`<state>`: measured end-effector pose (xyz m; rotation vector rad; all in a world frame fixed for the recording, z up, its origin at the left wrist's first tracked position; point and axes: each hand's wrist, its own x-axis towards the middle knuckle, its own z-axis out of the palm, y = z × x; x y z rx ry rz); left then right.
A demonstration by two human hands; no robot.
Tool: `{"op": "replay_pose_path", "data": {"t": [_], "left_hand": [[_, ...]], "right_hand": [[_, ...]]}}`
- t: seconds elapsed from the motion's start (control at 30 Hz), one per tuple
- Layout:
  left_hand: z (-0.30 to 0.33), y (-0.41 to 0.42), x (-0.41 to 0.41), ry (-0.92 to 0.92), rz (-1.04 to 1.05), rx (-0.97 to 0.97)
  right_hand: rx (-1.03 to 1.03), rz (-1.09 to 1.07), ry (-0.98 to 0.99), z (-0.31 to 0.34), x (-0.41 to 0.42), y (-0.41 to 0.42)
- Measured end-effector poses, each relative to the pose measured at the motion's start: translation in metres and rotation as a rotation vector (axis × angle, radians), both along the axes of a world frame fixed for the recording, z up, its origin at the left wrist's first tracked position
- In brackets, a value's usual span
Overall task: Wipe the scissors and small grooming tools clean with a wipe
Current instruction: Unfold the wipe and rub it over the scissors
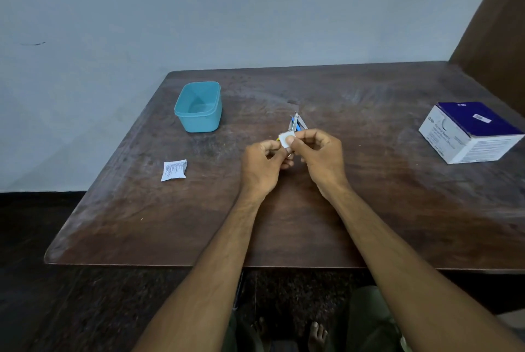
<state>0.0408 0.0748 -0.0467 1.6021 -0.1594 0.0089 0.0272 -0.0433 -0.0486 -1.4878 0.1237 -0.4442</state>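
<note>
1. Pinching a small white wipe (286, 139) at the centre of the frame, the right hand (318, 157) is curling its thumb and fingers round it, just above the wooden table (369, 209).
2. The left hand (262, 164) is gripping something slim with curled fingers; only a yellow tip (277, 139) is peeking out beside the wipe, so what tool it is I cannot tell.
3. Just beyond the hands, a small cluster of grooming tools (297, 123) is lying on the table, metal with blue parts; the fingers are covering its near end, and whether scissors are among them is hard to make out.
4. Over at the left of centre, a torn white sachet (174, 170) is lying flat, its print too small to read.
5. Higher up on the left, an open teal plastic container (199, 106) is standing well apart from the hands.
6. At the right edge, a white and blue cardboard box (468, 132) is sitting on the table, its lettering blurred.
7. At the bottom edge, bare feet (316, 333) are showing under the table, partly cut off.
</note>
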Motion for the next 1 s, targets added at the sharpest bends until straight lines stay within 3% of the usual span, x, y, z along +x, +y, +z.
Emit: {"op": "replay_pose_path", "data": {"t": [0.23, 0.47, 0.7, 1.0], "left_hand": [[-0.004, 0.000, 0.001, -0.025, 0.014, 0.014], [-0.005, 0.000, 0.004, -0.047, 0.027, -0.001], [-0.006, 0.000, 0.003, -0.047, 0.030, -0.007], [-0.004, 0.000, 0.002, -0.071, 0.021, 0.007]], "right_hand": [[0.101, -0.107, 0.028, 0.010, 0.017, 0.003], [-0.004, 0.054, 0.066, 0.003, 0.007, -0.006], [0.143, -0.021, 0.113, 0.013, 0.022, -0.001], [0.075, 0.156, 0.108, 0.006, 0.011, -0.009]]}}
